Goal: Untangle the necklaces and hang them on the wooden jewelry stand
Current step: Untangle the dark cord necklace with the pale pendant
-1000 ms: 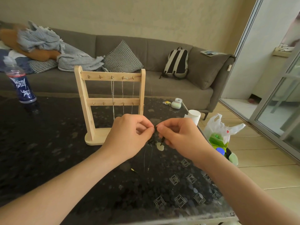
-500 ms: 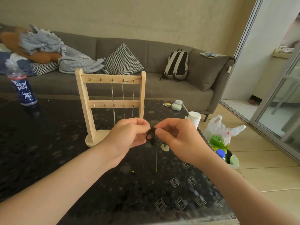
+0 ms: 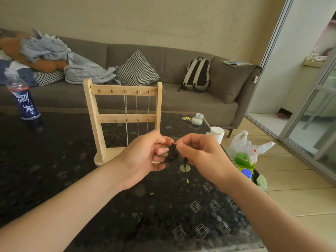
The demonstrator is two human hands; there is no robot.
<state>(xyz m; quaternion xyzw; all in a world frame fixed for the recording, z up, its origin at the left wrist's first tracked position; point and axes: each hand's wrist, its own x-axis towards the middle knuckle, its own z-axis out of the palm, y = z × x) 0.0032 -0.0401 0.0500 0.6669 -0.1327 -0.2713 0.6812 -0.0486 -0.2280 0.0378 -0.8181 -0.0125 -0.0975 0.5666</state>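
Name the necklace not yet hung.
The black necklace, pinched between the left hand and right hand; the three silver chains hang from the stand.

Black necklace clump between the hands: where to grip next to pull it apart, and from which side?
Probably the loose strand hanging under the black necklace clump, just above its gold tip. Pinch it from below: it dangles free and straight, while the clump's sides are taken by the left hand and right hand, both pinching it.
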